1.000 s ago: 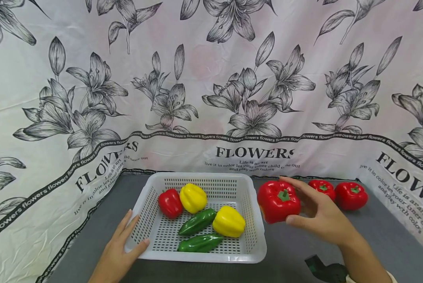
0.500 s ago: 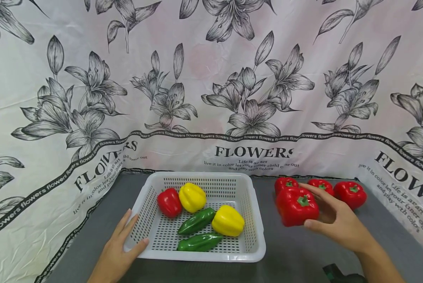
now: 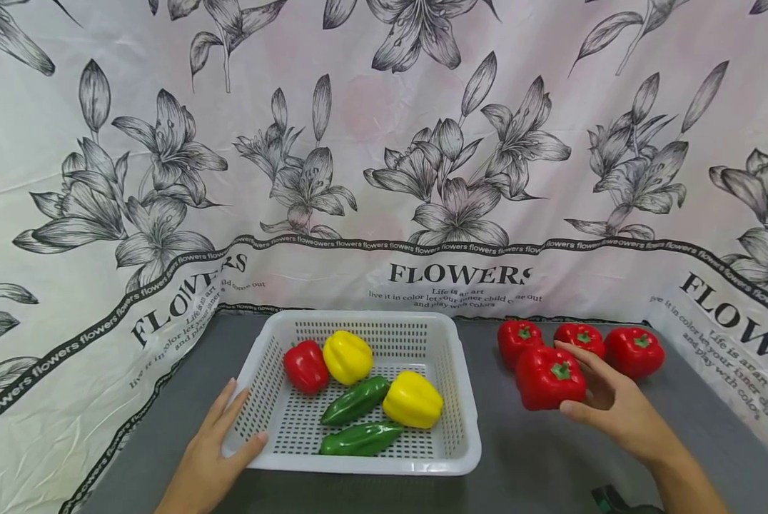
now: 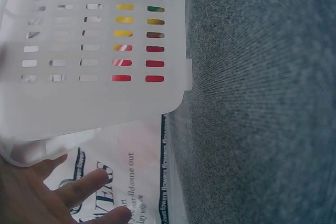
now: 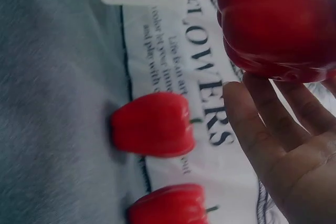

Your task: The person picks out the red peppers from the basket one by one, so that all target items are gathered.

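Note:
My right hand [image 3: 622,410] pinches a red bell pepper [image 3: 541,382] between thumb and fingers, right of a white perforated basket [image 3: 358,465]. In the right wrist view this held pepper [image 5: 281,22] is above the table, apart from two red peppers behind it. At the basket's left side rests my left hand [image 3: 207,450], its fingers extended along the rim; the left wrist view shows those fingers [image 4: 86,187] straight. Inside the basket lie a red pepper [image 3: 305,367], two yellow peppers [image 3: 412,400] and two long green peppers [image 3: 361,439].
Three red bell peppers [image 3: 634,353] stand in a row at the back right of the grey table [image 3: 506,457]. Behind the table hangs a flower-printed cloth [image 3: 371,178]. A dark object [image 3: 609,500] shows at the bottom edge beneath my right forearm.
My right hand has moved right and slightly down with the red bell pepper, away from the basket. Another red pepper behind it has come into view. The left hand has stayed on the basket's side.

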Demonstrator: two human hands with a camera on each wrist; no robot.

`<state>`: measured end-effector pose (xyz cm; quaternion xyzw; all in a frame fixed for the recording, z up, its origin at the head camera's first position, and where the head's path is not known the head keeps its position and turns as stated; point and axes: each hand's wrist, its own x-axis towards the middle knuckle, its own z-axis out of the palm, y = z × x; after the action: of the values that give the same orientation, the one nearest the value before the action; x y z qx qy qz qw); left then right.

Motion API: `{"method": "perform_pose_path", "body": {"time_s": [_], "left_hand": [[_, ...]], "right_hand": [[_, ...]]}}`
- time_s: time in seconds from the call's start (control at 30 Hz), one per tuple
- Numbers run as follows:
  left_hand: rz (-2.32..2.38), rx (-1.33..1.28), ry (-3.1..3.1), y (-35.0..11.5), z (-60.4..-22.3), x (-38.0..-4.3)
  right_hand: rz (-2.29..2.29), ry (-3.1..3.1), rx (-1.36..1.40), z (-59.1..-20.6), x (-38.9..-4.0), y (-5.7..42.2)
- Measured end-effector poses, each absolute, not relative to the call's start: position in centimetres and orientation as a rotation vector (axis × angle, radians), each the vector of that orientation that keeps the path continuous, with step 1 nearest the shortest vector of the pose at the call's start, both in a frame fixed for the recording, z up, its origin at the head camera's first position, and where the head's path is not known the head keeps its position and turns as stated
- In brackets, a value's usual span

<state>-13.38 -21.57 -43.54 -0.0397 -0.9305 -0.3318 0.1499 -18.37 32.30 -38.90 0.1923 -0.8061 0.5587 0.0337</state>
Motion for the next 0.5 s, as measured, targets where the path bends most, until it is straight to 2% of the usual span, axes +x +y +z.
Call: {"method": "perform_pose_path", "body": {"time_s": [0.5], "left_hand": [[-0.947, -0.118, -2.68, -21.7, -43.6, -13.6]], "right_hand": [[1.724, -2.574, 0.426, -42.4, -19.5, 33.8]]}}
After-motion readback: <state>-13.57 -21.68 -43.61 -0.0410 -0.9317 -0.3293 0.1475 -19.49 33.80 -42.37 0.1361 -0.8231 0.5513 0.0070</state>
